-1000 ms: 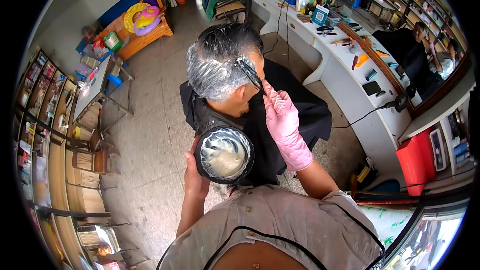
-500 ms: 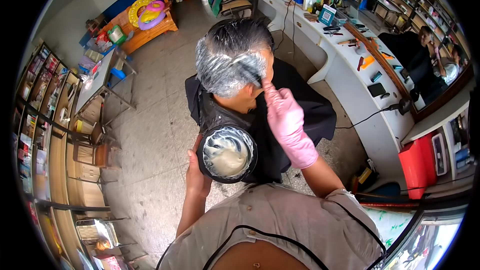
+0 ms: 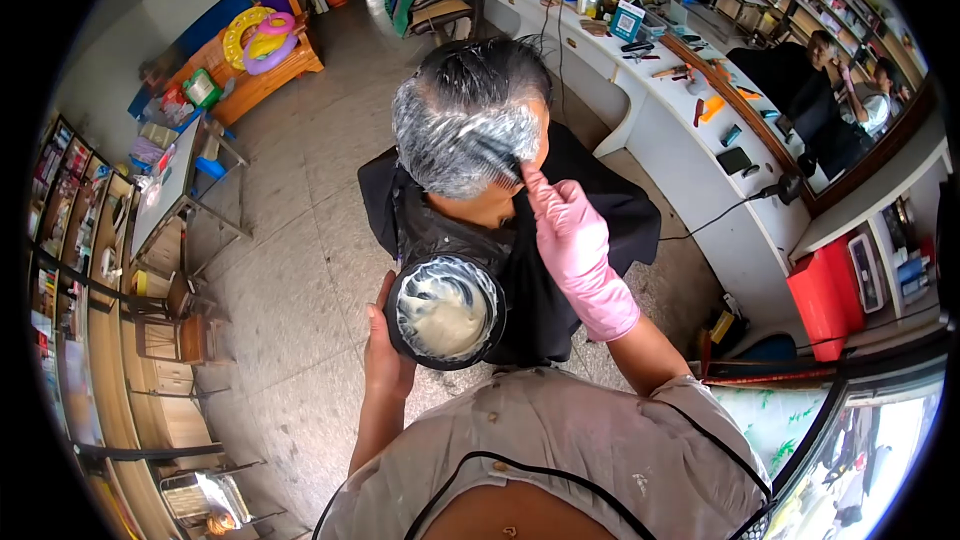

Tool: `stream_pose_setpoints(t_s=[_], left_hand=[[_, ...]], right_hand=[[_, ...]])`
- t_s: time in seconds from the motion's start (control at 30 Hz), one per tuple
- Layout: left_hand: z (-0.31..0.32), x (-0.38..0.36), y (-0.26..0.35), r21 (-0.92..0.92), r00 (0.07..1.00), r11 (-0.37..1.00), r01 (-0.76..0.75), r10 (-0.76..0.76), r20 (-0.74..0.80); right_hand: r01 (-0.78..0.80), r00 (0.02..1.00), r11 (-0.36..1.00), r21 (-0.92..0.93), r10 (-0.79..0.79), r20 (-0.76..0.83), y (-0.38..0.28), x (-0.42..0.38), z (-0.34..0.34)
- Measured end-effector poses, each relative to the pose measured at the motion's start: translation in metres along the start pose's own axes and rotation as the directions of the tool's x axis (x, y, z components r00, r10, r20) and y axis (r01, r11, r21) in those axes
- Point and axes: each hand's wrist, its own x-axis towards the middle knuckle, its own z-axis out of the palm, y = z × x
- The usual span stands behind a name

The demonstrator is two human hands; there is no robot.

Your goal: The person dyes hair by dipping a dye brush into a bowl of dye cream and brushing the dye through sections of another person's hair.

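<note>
Speckled grey floor (image 3: pixel 290 340) beneath a black-caped seated person (image 3: pixel 470 130).
Pink-gloved right hand (image 3: pixel 575 240) grips a dark comb (image 3: pixel 508 166) against white-coated hair; bare left hand (image 3: pixel 385 350) clasps a black bowl (image 3: pixel 447 312).

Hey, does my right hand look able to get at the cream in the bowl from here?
Probably yes. The bowl is open upward in the left hand, and nothing seems to block the cream, though the right hand has a dark tool in it.

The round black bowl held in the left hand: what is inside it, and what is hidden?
Thick off-white cream lies inside the bowl, with streaks smeared up its wall. The bottom beneath the thickest cream is covered.
</note>
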Motion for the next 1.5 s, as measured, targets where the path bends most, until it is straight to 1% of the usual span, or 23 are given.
stream_pose_setpoints(t_s=[0.07,0.1,0.17,0.2,0.27,0.33,0.4,0.43,0.47,0.53,0.57,0.67,0.7,0.8,0.87,0.93,1.07,1.1,1.2,1.27,1.37,1.4,1.5], left_hand=[[-0.003,0.001,0.004,-0.009,1.0,1.0,0.007,-0.006,0.03],[-0.005,0.002,0.004,-0.009,0.999,1.0,0.008,-0.008,0.038],[-0.011,0.004,0.001,-0.034,0.999,0.999,0.037,-0.036,0.037],[-0.013,0.005,0.0,-0.03,0.998,0.999,0.045,-0.044,0.046],[-0.015,0.008,-0.001,-0.005,0.994,0.999,0.031,-0.031,0.104],[-0.011,0.009,-0.001,-0.028,0.995,0.999,0.023,-0.02,0.097],[-0.009,0.01,0.0,-0.05,0.997,0.999,0.015,-0.011,0.079],[-0.007,0.01,0.002,-0.058,0.997,0.998,0.016,-0.012,0.08],[-0.006,0.01,0.003,-0.067,0.997,0.998,0.017,-0.011,0.079],[-0.006,0.012,0.0,-0.073,0.997,0.997,0.01,-0.004,0.077],[-0.006,0.013,-0.001,-0.075,0.997,0.997,0.006,-0.001,0.073],[-0.003,0.015,-0.005,-0.097,0.999,0.995,0.022,-0.017,0.044],[-0.002,0.014,-0.005,-0.093,0.999,0.995,0.024,-0.02,0.04],[0.002,0.015,-0.004,-0.086,0.999,0.996,0.014,-0.01,0.045],[0.004,0.016,-0.005,-0.078,0.999,0.997,-0.007,0.01,0.044],[0.006,0.015,-0.003,-0.05,0.998,0.999,-0.007,0.01,0.058],[0.006,0.017,-0.005,-0.034,0.997,0.999,-0.01,0.013,0.077],[0.006,0.017,-0.006,-0.033,0.997,0.999,-0.01,0.012,0.076],[0.006,0.018,-0.007,-0.032,0.998,0.999,0.007,-0.005,0.067],[0.008,0.018,-0.006,-0.03,0.997,1.0,0.009,-0.006,0.08],[0.012,0.019,-0.004,-0.04,0.997,0.999,0.021,-0.018,0.071],[0.014,0.019,-0.003,-0.039,0.997,0.999,0.021,-0.018,0.071],[0.017,0.019,-0.003,-0.071,1.0,0.997,0.01,-0.01,0.008]], right_hand=[[-0.006,1.0,0.999,0.051,0.005,0.01,-0.004,-0.006,-0.003],[-0.075,0.996,0.982,0.175,0.083,-0.041,-0.003,-0.003,-0.005],[-0.048,0.975,0.943,0.328,0.115,-0.188,0.02,0.005,0.007],[-0.213,0.97,0.965,0.151,0.228,-0.089,0.019,0.005,-0.004],[-0.09,0.985,0.981,0.172,0.114,-0.132,0.014,0.005,0.002],[-0.14,0.989,0.983,0.119,0.145,-0.034,-0.001,-0.003,0.003],[-0.038,0.999,0.987,0.155,0.043,-0.033,-0.007,-0.013,0.005],[-0.071,0.997,0.984,0.161,0.072,-0.004,-0.019,-0.009,-0.012],[-0.113,0.985,0.945,0.308,0.147,-0.09,-0.003,-0.015,0.002],[-0.113,0.975,0.95,0.292,0.162,-0.15,0.018,-0.009,-0.002],[-0.239,0.961,0.928,0.287,0.268,-0.065,0.023,-0.005,-0.005],[-0.045,0.976,0.951,0.306,0.108,-0.189,0.041,-0.005,0.018],[-0.125,0.987,0.979,0.161,0.139,-0.085,0.022,-0.002,0.005],[-0.173,0.985,0.969,0.175,0.172,0.02,0.003,-0.008,-0.008],[-0.179,0.981,0.955,0.235,0.191,-0.029,0.012,-0.005,-0.015],[-0.082,0.98,0.973,0.217,0.118,-0.159,0.032,0.005,-0.004],[-0.142,0.986,0.954,0.264,0.159,-0.047,0.022,-0.002,0.006],[-0.207,0.978,0.957,0.202,0.203,0.04,0.012,-0.004,-0.006],[-0.153,0.982,0.925,0.348,0.181,-0.05,0.021,-0.001,-0.009],[-0.047,0.99,0.982,0.18,0.07,-0.125,0.038,0.008,-0.006],[-0.173,0.983,0.949,0.266,0.183,-0.014,0.02,0.002,-0.004],[-0.14,0.987,0.967,0.211,0.153,-0.045,0.014,-0.002,-0.001],[-0.146,0.986,0.939,0.312,0.163,-0.031,0.018,-0.01,-0.003]])
